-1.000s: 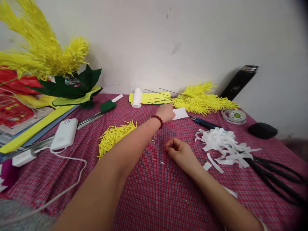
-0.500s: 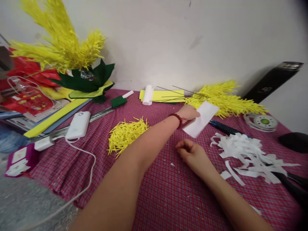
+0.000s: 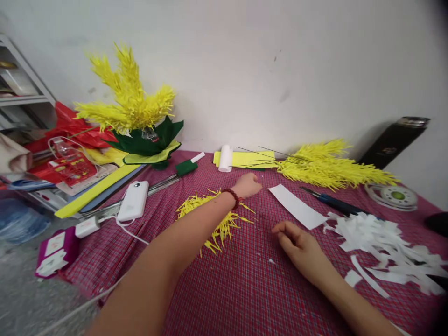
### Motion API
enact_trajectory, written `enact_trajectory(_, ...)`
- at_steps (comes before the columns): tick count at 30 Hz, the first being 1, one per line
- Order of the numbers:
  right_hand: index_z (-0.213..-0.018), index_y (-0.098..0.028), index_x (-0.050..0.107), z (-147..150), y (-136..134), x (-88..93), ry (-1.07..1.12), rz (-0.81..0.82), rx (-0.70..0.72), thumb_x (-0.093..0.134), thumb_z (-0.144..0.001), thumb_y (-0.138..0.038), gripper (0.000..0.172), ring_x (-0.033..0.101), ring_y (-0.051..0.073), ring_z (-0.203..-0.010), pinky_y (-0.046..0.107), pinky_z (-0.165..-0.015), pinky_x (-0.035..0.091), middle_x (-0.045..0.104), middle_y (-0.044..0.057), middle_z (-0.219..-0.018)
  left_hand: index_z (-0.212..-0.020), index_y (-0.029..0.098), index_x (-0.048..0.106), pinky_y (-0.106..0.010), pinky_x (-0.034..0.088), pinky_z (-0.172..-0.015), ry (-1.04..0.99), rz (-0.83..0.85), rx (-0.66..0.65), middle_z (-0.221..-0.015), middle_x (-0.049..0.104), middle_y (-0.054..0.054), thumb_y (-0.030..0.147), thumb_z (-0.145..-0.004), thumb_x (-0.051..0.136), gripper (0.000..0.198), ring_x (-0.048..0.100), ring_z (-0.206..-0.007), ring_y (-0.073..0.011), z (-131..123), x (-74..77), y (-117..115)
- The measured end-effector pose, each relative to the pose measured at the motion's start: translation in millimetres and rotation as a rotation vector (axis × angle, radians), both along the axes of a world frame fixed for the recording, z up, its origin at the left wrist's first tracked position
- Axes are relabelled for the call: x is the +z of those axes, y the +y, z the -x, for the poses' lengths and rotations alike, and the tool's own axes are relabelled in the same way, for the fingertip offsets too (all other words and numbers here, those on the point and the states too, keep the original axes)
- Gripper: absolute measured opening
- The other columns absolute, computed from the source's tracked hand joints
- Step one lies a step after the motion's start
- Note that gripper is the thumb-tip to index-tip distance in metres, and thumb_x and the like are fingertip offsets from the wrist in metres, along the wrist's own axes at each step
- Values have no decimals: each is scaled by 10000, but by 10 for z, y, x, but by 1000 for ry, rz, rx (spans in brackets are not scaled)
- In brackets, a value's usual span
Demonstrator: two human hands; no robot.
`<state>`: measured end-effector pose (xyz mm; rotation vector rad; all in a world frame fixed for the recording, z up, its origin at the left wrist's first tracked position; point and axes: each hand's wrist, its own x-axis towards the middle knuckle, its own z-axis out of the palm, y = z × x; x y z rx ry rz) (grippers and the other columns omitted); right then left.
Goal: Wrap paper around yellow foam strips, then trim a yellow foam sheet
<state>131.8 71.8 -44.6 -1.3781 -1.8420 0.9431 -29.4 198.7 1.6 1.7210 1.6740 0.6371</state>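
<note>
My left hand (image 3: 248, 185), with a dark red bead bracelet (image 3: 231, 196) at its wrist, is above the table with its fingers curled in. Nothing shows sticking out of it. Under that forearm lies yellow fringed paper (image 3: 224, 229), partly covered by the arm. A white paper rectangle (image 3: 297, 206) rests flat on the cloth, just beyond my right hand (image 3: 303, 247). The right hand sits low over the table, its fingers loosely bent with a gap at the thumb, holding nothing.
Yellow plumes with wire stems (image 3: 329, 168) lie near the wall beside a white roll (image 3: 225, 158). At right are pliers (image 3: 336, 201), white paper strips (image 3: 371, 233) and a ribbon spool (image 3: 395, 197). A power bank (image 3: 133, 200) and a potted yellow plume arrangement (image 3: 140, 112) stand left.
My left hand has let go of the white paper and drawn back to the left; the paper now lies on the cloth. More yellow fringe shows beyond the forearm. The view has shifted.
</note>
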Motion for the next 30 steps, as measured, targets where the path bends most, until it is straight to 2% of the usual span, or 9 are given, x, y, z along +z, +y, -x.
enact_trajectory(2,-779,-218,545,-4,5,8,8,13,8,386,-764,-393,237,408,140,-516,274,-510,342,444,-38,-585,-718,110,647,-293,486,-718,89,-49,6,-701,629,-45,207,-813,612,141,620,-777,-182,218,69,81)
enact_trajectory(4,-778,-220,546,-8,13,23,18,31,20,392,-769,-398,236,409,139,-519,269,-509,340,434,-39,-582,-695,113,647,-314,485,-754,167,-87,51,-707,637,-53,209,-811,614,155,623,-804,-193,415,125,177)
enact_trajectory(7,-779,-223,549,-16,27,37,32,86,58,406,-777,-384,216,388,130,-503,257,-496,328,402,-48,-568,-878,124,650,-382,486,-843,260,-145,172,-911,660,-61,284,-857,596,170,615,-918,-193,619,168,362)
enact_trajectory(11,-772,-231,540,-40,37,23,51,191,100,400,-800,-389,214,326,120,-458,244,-435,277,353,-61,-546,-1121,147,584,-434,478,-902,321,-186,364,-1152,599,-90,333,-902,548,289,582,-1044,-212,722,182,697)
enact_trajectory(15,-780,-225,547,-73,35,-6,55,207,99,395,-819,-391,228,359,130,-503,240,-454,308,379,-48,-581,-1199,154,541,-428,505,-867,324,-128,501,-1204,563,-101,339,-895,562,356,581,-1042,-223,761,124,1060)
enact_trajectory(20,-766,-220,540,-98,34,-16,58,222,130,410,-824,-386,219,399,137,-563,240,-520,359,413,-35,-619,-1184,156,549,-396,521,-829,300,-9,498,-1165,578,-92,333,-887,578,347,596,-1007,-212,770,-60,1363)
enact_trajectory(22,-783,-223,544,-104,31,-20,55,240,124,404,-836,-378,216,388,135,-557,235,-508,347,400,-39,-616,-1185,158,548,-396,520,-829,315,-13,500,-1167,577,-91,333,-886,579,348,596,-1009,-213,777,-96,1410)
enact_trajectory(25,-781,-224,546,-104,31,-36,53,252,125,397,-847,-378,224,389,136,-565,230,-510,347,401,-38,-622,-1201,156,539,-411,517,-841,373,-74,537,-1188,568,-96,335,-892,569,358,590,-1020,-217,861,-59,1403)
enact_trajectory(30,-778,-224,542,-83,36,-48,50,234,121,405,-836,-378,215,419,144,-594,234,-550,374,432,-28,-643,-1251,155,503,-439,502,-869,514,-168,530,-1214,555,-114,331,-907,541,388,580,-1044,-231,1178,72,1201)
